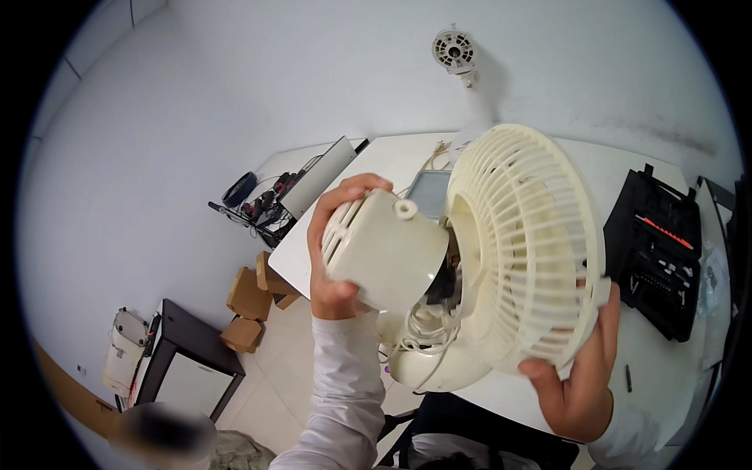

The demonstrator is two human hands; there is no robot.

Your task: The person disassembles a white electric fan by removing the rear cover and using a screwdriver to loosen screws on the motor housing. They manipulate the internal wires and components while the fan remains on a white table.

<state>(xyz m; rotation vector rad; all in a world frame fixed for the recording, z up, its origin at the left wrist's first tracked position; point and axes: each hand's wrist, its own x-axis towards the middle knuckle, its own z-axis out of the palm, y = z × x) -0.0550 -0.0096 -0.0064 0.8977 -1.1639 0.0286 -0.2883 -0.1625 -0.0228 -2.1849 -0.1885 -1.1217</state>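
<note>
The cream fan is sitting between the 2 hands, over the near part of the white table; its base is showing under the looped cord, though I cannot tell whether it is resting on the table. The motor cover is lying just left of the round grille, with dark inner parts showing between them, and the line from cover to grille is running roughly left to right. The left hand is nearer the cover and is gripping its vented left end, fingers curling over the far side and thumb pressing the near side. The right hand is gripping the grille's near right rim between thumb and fingers. The left forearm is rising from the near side; the right is reaching in from the near right.
</note>
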